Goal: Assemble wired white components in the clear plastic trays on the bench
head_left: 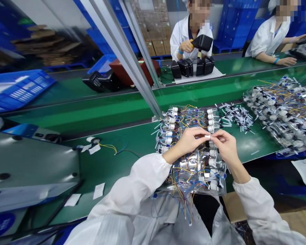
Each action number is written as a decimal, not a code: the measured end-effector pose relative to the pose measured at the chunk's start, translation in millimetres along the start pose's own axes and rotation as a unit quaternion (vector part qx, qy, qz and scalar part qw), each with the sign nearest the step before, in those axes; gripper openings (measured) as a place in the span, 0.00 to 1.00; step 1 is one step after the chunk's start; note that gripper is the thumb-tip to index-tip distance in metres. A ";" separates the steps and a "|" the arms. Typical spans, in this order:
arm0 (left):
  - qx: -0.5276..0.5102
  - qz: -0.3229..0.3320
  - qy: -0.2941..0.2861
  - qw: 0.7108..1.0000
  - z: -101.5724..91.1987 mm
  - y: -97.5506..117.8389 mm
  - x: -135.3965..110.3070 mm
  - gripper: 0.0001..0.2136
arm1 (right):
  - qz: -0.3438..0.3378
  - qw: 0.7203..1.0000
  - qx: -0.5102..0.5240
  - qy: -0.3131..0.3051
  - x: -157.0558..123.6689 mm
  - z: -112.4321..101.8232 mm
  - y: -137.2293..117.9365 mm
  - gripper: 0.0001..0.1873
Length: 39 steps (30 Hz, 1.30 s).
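Left hand: the left hand (186,142) is over the pile, and its fingers (202,133) are together, pinching the left end of a small white part (207,136).

Right hand: the right hand (225,144) is just beside the left hand, and its fingers (215,136) are also together, clamped on the right end of the same part.

Held part: the small white part is between the fingertips of both hands and touches both. It is held above the pile, not lying on it. It is too small to tell its exact kind.

Under the hands: a pile of wired white parts in clear plastic bags (191,166) lies on a green surface (132,170), with blue and yellow wires crossing it.

Right of the pile: loose black-and-white pieces (238,117) lie just beside it, and a second heap of wired parts (277,112) is farther along.

Left of the pile: white paper slips (99,190) and thin coloured wires (107,147) lie on the surface.

Far side: past a metal post (127,58), one co-worker (180,42) holds a black device (202,42) above a row of black devices (192,67) on a white sheet (199,76). Another co-worker (266,39) sits to the right.
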<state>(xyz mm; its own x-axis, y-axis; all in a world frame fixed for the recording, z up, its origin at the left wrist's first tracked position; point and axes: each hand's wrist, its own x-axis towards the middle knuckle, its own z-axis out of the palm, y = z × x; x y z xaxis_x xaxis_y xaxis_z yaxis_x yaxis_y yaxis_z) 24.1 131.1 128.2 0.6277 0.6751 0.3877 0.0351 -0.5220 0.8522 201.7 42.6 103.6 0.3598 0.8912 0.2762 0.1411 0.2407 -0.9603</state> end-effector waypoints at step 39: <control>0.104 -0.075 -0.085 0.988 -56.1 23.2 0.0 0.16 | -0.178 0.941 -0.248 -0.146 19.7 -43.8 25.2 0.12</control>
<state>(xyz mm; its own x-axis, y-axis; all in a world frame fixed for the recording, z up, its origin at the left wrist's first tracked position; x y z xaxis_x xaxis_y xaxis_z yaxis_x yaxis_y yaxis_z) -18.7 148.3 167.7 0.7240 0.6648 0.1840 0.2843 -0.5306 0.7985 252.8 49.4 86.5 -0.0507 0.8735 0.4842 0.6438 0.3992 -0.6528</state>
